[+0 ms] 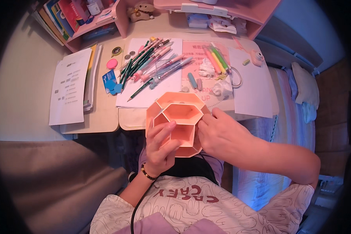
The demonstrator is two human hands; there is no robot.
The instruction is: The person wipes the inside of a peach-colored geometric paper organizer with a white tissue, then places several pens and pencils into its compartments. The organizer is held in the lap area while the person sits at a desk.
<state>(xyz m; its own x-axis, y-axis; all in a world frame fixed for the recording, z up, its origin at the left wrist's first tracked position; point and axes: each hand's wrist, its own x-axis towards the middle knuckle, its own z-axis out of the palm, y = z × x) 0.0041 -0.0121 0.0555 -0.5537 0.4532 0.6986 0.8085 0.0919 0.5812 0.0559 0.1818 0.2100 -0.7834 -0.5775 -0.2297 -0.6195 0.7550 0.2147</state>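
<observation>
**Left hand and right hand both on an orange holder**

The left hand grips the holder's near-left part, fingertips at the compartment walls; the right hand's fingers are bent closed against its right side, and whether they pinch something small cannot be told. The holder is at the near edge of the desk, partly over the lap. Work on it looks unfinished: visible compartments show no pens, while pens and pencils lie loose across the desk. Its openings face up; its longer outline runs from desk toward body.
</observation>
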